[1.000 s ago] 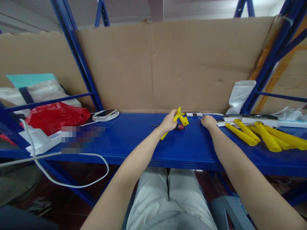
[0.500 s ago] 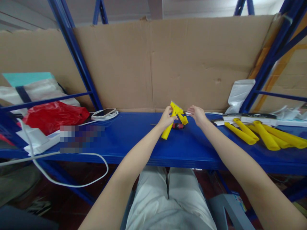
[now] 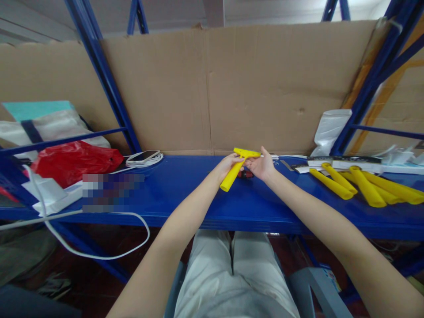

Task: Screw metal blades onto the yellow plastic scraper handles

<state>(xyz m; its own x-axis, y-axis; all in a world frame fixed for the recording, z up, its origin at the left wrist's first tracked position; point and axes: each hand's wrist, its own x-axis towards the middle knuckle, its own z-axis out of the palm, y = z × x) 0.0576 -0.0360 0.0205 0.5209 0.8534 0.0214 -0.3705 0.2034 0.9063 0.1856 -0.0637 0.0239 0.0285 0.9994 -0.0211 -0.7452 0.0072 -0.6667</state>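
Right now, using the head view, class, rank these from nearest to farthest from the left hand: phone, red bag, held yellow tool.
1. Yellow tool: in the left hand itself.
2. Phone: to the hand's left, near the table's back edge.
3. Red bag: farther left, beyond the phone.

Behind the hand tool (image 3: pixel 231 177) stands the cardboard panel (image 3: pixel 159 88); left of it on the table (image 3: pixel 185 181) lies the phone (image 3: pixel 147 156), right, the screwdriver (image 3: pixel 246 174), then tubes (image 3: pixel 333 184).
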